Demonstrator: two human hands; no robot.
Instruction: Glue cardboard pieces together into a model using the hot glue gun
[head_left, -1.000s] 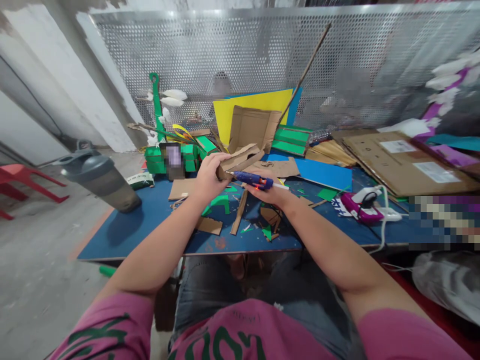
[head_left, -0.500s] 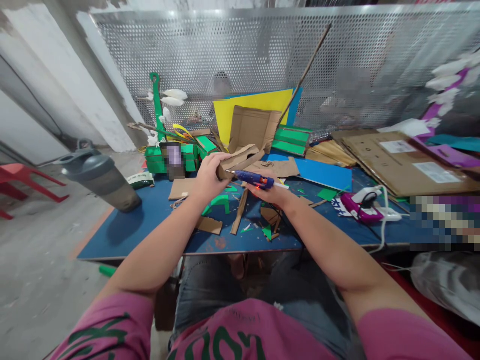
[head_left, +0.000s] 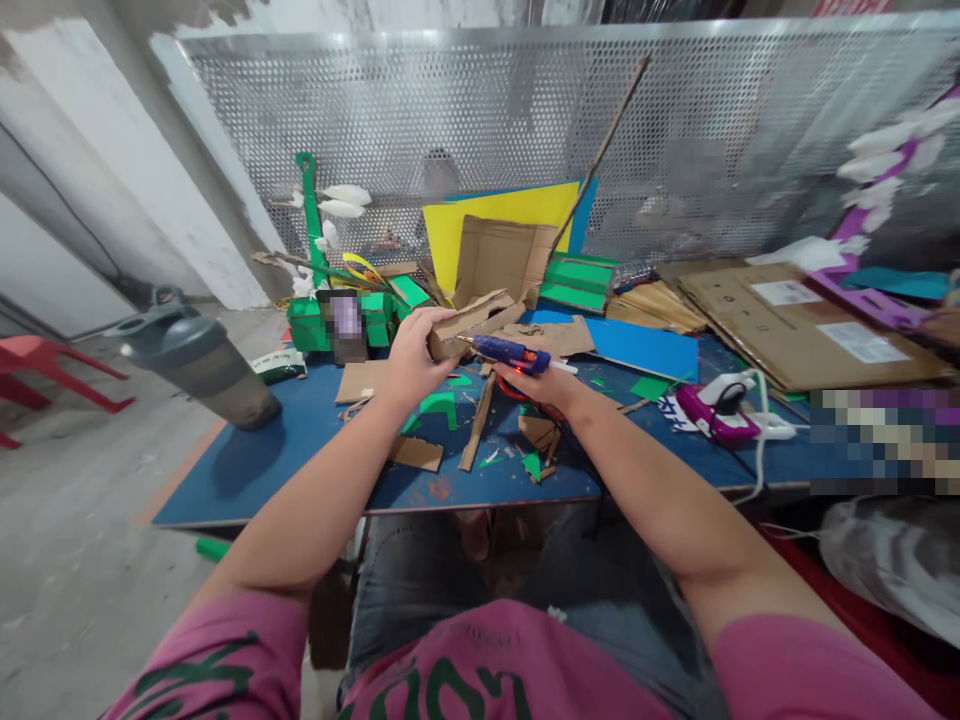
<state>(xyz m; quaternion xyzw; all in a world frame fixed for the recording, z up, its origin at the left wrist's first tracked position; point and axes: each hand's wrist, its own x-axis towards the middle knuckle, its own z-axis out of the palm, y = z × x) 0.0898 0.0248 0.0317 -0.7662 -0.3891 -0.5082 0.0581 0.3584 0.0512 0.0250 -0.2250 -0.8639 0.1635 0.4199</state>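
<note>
My left hand (head_left: 417,352) is closed around the left end of a folded cardboard piece (head_left: 480,315), which it holds above the table. In my right hand (head_left: 553,385) is a blue hot glue gun (head_left: 510,353), its nozzle pointing left at the cardboard's near edge; whether it touches I cannot tell. A red light glows on the gun's underside, and a white glue stick (head_left: 564,366) sticks out of its back. Under my hands lie a cardboard strip (head_left: 477,425), a flat cardboard scrap (head_left: 417,453) and green scraps (head_left: 438,405).
A grey shaker bottle (head_left: 202,355) stands on the blue table (head_left: 247,480) at left. Green boxes (head_left: 304,322) and a yellow sheet (head_left: 442,240) are at the back. To the right are a magenta power strip (head_left: 716,412) with cords and a large flattened carton (head_left: 795,330).
The glue gun's nozzle has shifted slightly right along the cardboard's edge. The red glow beneath the gun looks larger. The camera view has moved a little; both hands keep their holds.
</note>
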